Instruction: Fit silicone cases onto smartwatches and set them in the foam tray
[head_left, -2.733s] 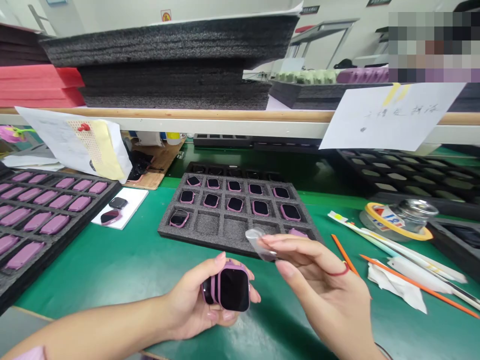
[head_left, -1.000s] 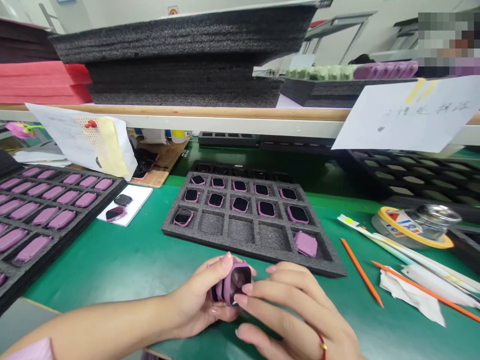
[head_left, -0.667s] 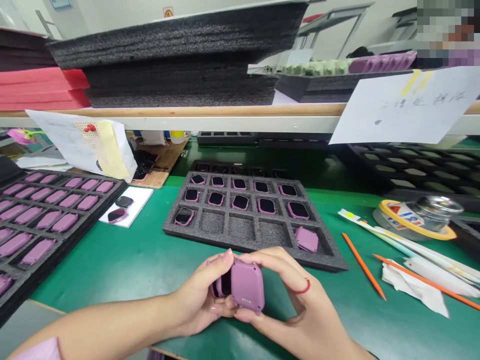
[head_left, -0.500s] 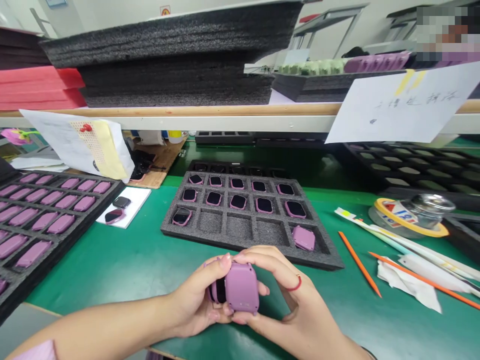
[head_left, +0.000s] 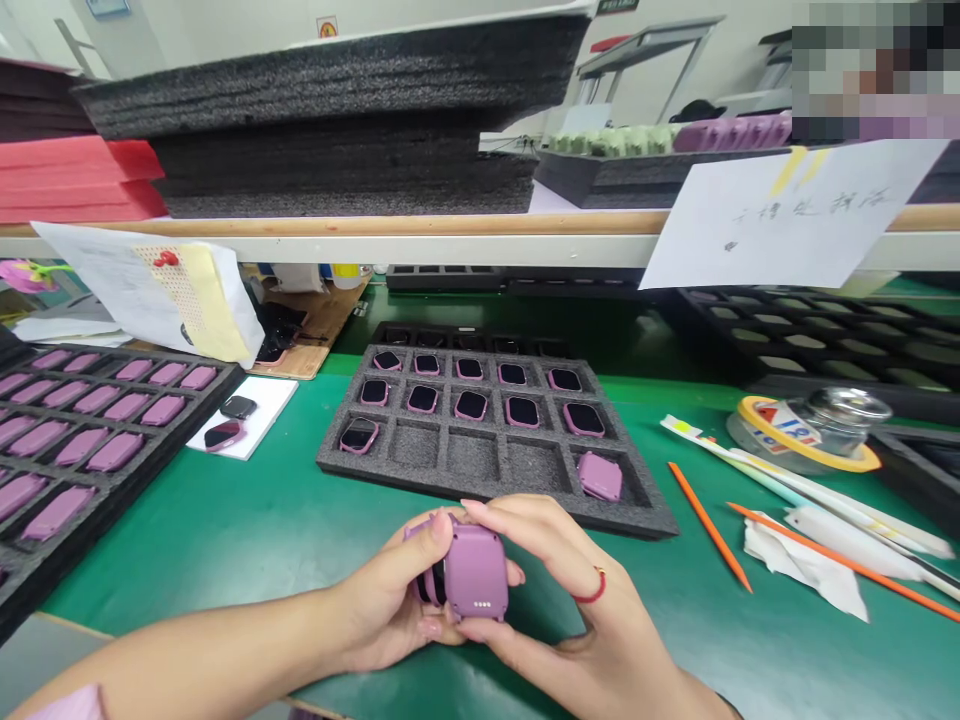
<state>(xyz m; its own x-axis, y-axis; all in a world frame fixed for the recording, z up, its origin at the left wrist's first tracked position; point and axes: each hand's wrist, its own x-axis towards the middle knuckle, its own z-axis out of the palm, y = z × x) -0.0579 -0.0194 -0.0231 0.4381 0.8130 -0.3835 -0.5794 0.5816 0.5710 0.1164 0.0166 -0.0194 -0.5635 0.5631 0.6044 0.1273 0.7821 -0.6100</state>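
Close to the bench's front edge, my left hand [head_left: 390,605] is closed around a small stack of purple smartwatch bodies [head_left: 428,582], with dark screens showing at their sides. My right hand [head_left: 592,600] pinches the front smartwatch body [head_left: 478,572] between thumb and fingers, at its top and bottom edges. Its plain purple back faces me, with a row of small metal contacts near the lower edge. Just beyond my hands lies a dark foam tray [head_left: 652,505]. Most watches in it lie screen up, while one purple watch [head_left: 599,476] at the front right lies back up.
Another foam tray [head_left: 139,470] of purple watch bodies stands at left. Two watches lie on a white pad [head_left: 259,425]. At right are an orange stick [head_left: 709,525], a toothbrush [head_left: 686,432], crumpled tissue [head_left: 814,570] and a glass jar [head_left: 795,450]. A shelf [head_left: 450,250] crosses above.
The front watch body has turned slightly, and its contacts now show more clearly. Both hands keep nearly the same hold. The whole view has shifted a little.
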